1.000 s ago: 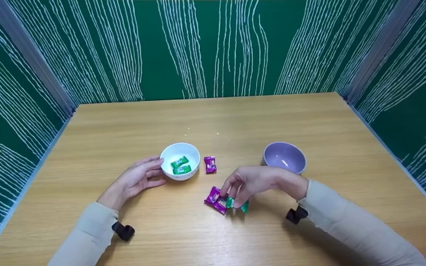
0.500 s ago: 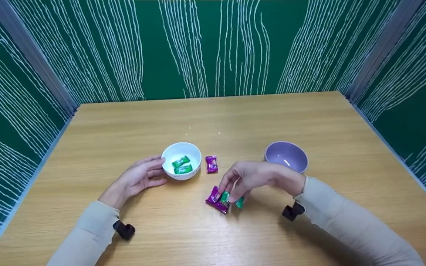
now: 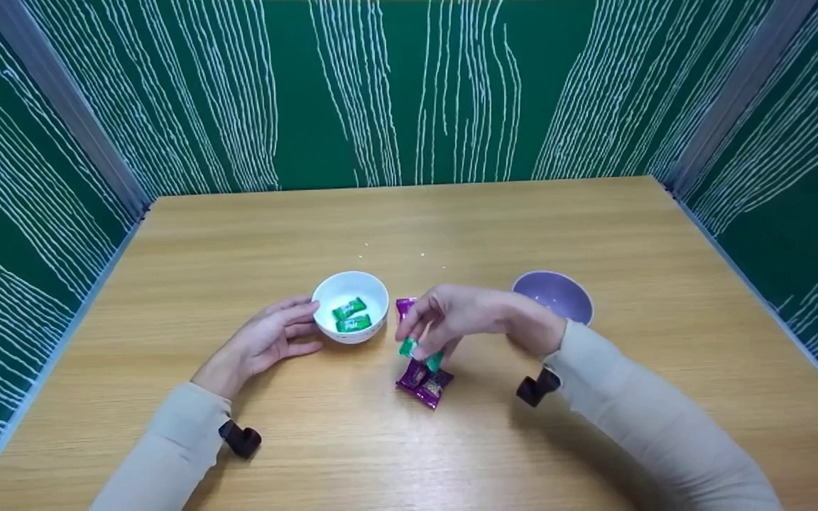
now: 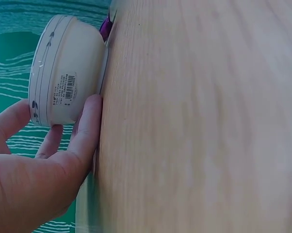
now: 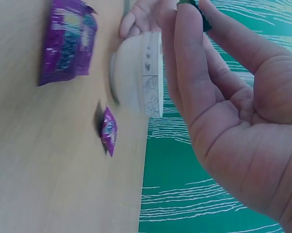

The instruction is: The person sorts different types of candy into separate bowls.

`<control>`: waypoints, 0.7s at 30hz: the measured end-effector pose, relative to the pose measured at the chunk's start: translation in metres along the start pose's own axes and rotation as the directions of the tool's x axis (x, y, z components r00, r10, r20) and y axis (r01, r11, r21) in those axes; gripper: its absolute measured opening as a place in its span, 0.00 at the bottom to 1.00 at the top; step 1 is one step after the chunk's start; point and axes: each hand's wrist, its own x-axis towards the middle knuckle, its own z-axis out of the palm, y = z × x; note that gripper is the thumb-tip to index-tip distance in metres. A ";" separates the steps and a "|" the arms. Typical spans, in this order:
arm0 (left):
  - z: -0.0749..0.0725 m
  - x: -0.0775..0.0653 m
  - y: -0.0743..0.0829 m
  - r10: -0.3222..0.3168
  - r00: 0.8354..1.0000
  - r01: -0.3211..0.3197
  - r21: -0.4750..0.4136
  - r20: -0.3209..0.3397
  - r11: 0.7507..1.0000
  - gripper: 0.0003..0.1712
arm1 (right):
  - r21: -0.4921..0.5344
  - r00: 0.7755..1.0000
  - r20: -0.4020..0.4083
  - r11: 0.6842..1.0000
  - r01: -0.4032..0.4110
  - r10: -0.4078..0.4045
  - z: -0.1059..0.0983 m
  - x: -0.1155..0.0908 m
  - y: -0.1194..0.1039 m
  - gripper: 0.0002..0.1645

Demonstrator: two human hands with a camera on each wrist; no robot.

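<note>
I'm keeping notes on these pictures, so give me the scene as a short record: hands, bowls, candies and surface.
left hand: touches the white bowl
right hand: pinches a green candy above the table
white bowl: upright, two green candies inside
purple bowl: upright, partly hidden by the right arm
purple candies: two close together, one apart near the white bowl
surface: wooden table

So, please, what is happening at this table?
A person's right hand pinches a green candy above the table. Their left hand touches the side of a white bowl, where two more green candies lie. Three purple candies are on the table, two of them close together. A purple bowl stands to the right, partly hidden by the right arm.
</note>
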 end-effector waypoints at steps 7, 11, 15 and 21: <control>-0.001 -0.001 0.000 0.003 1.000 -0.003 0.002 -0.003 1.000 0.38 | 0.082 0.997 -0.065 0.996 0.040 -0.034 -0.007 0.020 -0.012 0.21; -0.002 0.000 -0.001 0.003 1.000 -0.003 -0.001 0.001 1.000 0.38 | 0.124 0.994 -0.109 0.992 0.038 -0.024 -0.010 0.032 -0.017 0.22; -0.001 -0.001 -0.001 0.002 1.000 -0.002 0.000 0.003 1.000 0.37 | 0.109 0.992 -0.127 0.993 0.037 -0.023 -0.011 0.044 -0.021 0.24; 0.001 -0.002 0.001 0.006 1.000 -0.006 0.005 0.015 1.000 0.37 | 0.184 0.990 -0.142 0.982 0.051 -0.024 -0.010 0.060 -0.024 0.25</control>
